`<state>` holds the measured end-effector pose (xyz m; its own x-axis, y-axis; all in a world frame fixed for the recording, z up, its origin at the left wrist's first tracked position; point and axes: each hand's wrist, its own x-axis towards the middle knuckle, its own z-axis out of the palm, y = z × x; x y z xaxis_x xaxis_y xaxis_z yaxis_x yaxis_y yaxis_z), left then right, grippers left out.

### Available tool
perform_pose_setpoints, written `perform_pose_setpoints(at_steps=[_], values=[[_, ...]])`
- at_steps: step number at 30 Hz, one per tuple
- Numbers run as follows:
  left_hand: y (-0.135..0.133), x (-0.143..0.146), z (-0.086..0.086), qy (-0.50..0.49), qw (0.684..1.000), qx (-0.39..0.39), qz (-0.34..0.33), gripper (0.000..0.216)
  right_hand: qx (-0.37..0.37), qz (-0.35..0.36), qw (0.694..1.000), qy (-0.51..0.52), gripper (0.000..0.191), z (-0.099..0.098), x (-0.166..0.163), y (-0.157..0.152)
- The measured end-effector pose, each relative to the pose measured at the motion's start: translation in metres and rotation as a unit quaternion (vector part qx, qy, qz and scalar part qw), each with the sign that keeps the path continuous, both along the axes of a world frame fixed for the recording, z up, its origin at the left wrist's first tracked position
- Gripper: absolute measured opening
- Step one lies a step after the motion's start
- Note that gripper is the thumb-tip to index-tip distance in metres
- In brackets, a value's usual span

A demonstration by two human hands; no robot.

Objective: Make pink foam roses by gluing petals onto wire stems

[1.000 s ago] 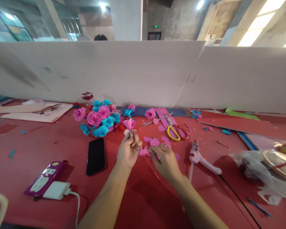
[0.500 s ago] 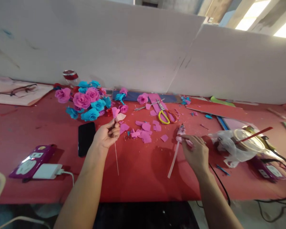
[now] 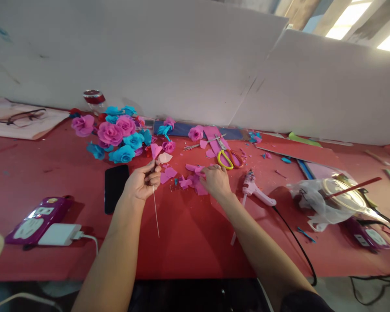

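Note:
My left hand [image 3: 143,180] is closed around a thin white stick [image 3: 155,213] that carries a small pink paper bud [image 3: 155,151] at its top. My right hand [image 3: 216,181] rests on a scatter of pink paper petals [image 3: 195,184] in the middle of the red table [image 3: 188,234], its fingers curled over them; what they hold, if anything, is hidden. A white and pink glue gun [image 3: 256,190] lies just to the right of that hand, with its black cord trailing toward the table's front edge.
A pile of pink and blue paper roses [image 3: 117,134] lies behind the left hand. Yellow scissors [image 3: 227,159] lie behind the petals. A black phone [image 3: 115,187], a purple power strip [image 3: 32,219] with a white charger, and a plastic-wrapped cup [image 3: 331,197] stand around. White boards wall the back.
My right hand has left the glue gun and moved left onto the pink petals. The left hand keeps holding the stick with the bud.

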<state>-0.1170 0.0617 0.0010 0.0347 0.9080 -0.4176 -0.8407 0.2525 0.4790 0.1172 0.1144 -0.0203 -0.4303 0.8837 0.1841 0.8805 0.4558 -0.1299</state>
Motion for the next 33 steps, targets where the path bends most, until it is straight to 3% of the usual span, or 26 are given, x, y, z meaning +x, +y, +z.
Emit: perform_pose_setpoints(at_steps=[5, 10, 13, 16, 19, 21, 23, 26, 29, 31, 33], values=[[0.000, 0.000, 0.000, 0.004, 1.000, 0.002, 0.003, 0.033, -0.009, -0.038, 0.999, 0.030, 0.019, -0.004, 0.010, 0.010], [0.001, 0.006, -0.001, 0.025, 1.000, -0.007, -0.011, 0.031, 0.010, -0.078, 0.989, 0.123, 0.026, -0.003, 0.027, 0.016], [0.003, 0.011, -0.003, 0.045, 0.998, -0.014, -0.029, 0.030, 0.038, -0.052, 0.990, 0.129, 0.028, -0.002, 0.025, 0.010], [0.004, 0.015, -0.006, 0.060, 0.998, -0.014, -0.034, 0.028, 0.036, 0.020, 0.991, 0.129, 0.038, -0.002, 0.010, -0.002], [0.005, 0.018, -0.008, 0.068, 0.997, -0.018, -0.035, 0.027, -0.013, 0.101, 0.985, 0.141, 0.023, -0.004, -0.008, -0.011], [0.005, 0.020, -0.009, 0.070, 0.997, -0.022, -0.032, 0.027, -0.056, 0.103, 0.976, 0.185, 0.013, -0.006, -0.014, -0.011], [0.005, 0.023, -0.009, 0.081, 0.996, -0.024, -0.024, 0.025, -0.119, 0.070, 0.948, 0.285, 0.012, -0.007, -0.015, -0.008], [0.004, 0.030, -0.011, 0.121, 0.992, -0.020, -0.030, 0.016, -0.241, 0.029, 0.863, 0.444, 0.010, -0.004, -0.009, -0.003], [0.001, 0.041, -0.012, 0.164, 0.985, -0.004, -0.048, 0.015, -0.353, 0.038, 0.781, 0.514, 0.014, 0.002, -0.004, -0.005], [-0.001, 0.048, -0.012, 0.182, 0.981, 0.015, -0.062, 0.026, -0.403, 0.050, 0.748, 0.525, 0.016, 0.006, -0.002, -0.008], [-0.003, 0.054, -0.013, 0.203, 0.976, 0.031, -0.073, 0.029, -0.421, 0.056, 0.742, 0.520, 0.016, 0.008, -0.001, -0.010]])
